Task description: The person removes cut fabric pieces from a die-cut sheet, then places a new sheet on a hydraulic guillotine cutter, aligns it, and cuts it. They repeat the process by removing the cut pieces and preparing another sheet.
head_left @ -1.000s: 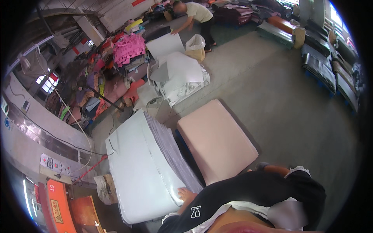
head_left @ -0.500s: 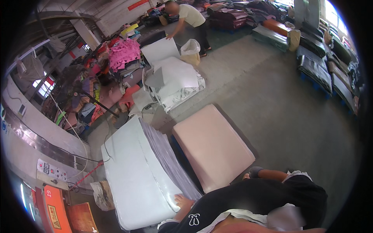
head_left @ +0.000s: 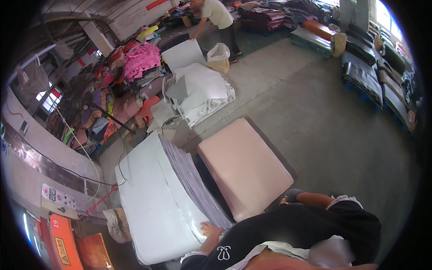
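My left hand (head_left: 210, 230) rests on the glossy white top sheet of a tall stack (head_left: 157, 198), close to its right edge, fingers stretched and apart. Wavy grey sheet edges (head_left: 191, 180) show along that side. To the right lies a lower stack of pale pink sheets (head_left: 245, 168) with smooth, flat tops. My right hand (head_left: 284, 202) is by the near right corner of the pink stack, with something grey wrapped about it or its wrist. Its fingers are mostly hidden behind my black clothing, so whether they touch the pink sheets does not show.
An orange machine part (head_left: 65, 240) and a control panel (head_left: 58, 196) stand at the left. Beyond are a heap of white sheets (head_left: 202, 87), colourful scraps (head_left: 141, 60) and a bent-over person (head_left: 218, 15). Dark stacks (head_left: 362, 81) line the right side.
The view has shifted slightly. The other person bends a little lower over the far grey sheet. My left hand stays on the white stack, my right by the pink one.
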A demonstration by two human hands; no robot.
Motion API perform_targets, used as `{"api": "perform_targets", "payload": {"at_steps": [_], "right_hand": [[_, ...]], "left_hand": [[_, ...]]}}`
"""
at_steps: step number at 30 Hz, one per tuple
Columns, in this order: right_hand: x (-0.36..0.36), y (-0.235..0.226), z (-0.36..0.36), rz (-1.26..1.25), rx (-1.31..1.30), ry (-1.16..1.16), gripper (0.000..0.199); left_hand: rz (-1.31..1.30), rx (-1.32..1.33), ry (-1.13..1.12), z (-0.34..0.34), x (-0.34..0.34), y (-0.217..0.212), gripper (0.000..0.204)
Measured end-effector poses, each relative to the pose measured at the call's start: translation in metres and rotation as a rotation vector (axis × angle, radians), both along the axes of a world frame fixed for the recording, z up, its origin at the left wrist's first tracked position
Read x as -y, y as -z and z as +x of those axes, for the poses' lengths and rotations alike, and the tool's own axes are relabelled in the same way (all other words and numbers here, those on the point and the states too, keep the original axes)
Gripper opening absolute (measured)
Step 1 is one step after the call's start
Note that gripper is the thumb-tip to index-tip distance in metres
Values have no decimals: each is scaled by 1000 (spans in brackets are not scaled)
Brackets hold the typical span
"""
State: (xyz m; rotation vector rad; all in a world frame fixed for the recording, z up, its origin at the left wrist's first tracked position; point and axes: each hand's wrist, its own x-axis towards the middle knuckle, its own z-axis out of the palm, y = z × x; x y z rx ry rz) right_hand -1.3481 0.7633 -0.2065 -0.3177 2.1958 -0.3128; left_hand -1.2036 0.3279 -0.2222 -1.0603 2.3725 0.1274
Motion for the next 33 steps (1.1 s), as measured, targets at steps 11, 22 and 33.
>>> {"api": "perform_targets", "payload": {"at_steps": [11, 22, 33], "right_hand": [[86, -128, -52, -98, -119, -57, 49], [229, -523, 24, -1305, -883, -852, 19], [235, -539, 46, -1149, -973, -1107, 17]], "left_hand": [[54, 11, -8, 0, 5, -6, 112], [269, 127, -13, -15, 10, -48, 99], [243, 107, 20, -2, 9, -30, 92]]}}
